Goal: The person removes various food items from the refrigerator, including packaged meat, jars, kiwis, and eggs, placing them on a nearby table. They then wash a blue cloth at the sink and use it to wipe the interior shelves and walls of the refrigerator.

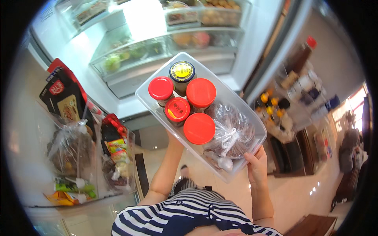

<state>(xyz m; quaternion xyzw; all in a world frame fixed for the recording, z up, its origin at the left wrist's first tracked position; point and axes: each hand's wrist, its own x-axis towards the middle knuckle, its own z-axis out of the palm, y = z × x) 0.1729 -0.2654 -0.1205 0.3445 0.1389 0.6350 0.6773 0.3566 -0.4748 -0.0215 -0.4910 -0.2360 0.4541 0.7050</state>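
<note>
A translucent plastic bin (236, 94) is held tilted before me, in front of the open refrigerator. My right hand (257, 165) grips its near right corner, thumb over the rim. Under the left long side reaches my left hand (175, 141); its fingers are hidden by the bin. Several red-lidded jars stand inside, including one with a wide plain lid (199, 128) and one with writing on its lid (177, 109). A jar with a yellow and dark blue lid (182, 71) is at the far end. Beside the jars lies a knotted clear plastic bag (231, 132) with dark reddish contents.
Behind the bin are lit refrigerator shelves and clear drawers (133, 56) with produce. The left door holds a black food pouch (66, 97) and a bagged brown item (71, 150). Bottles (271, 103) fill the right door's racks. A wooden piece (313, 225) stands at lower right.
</note>
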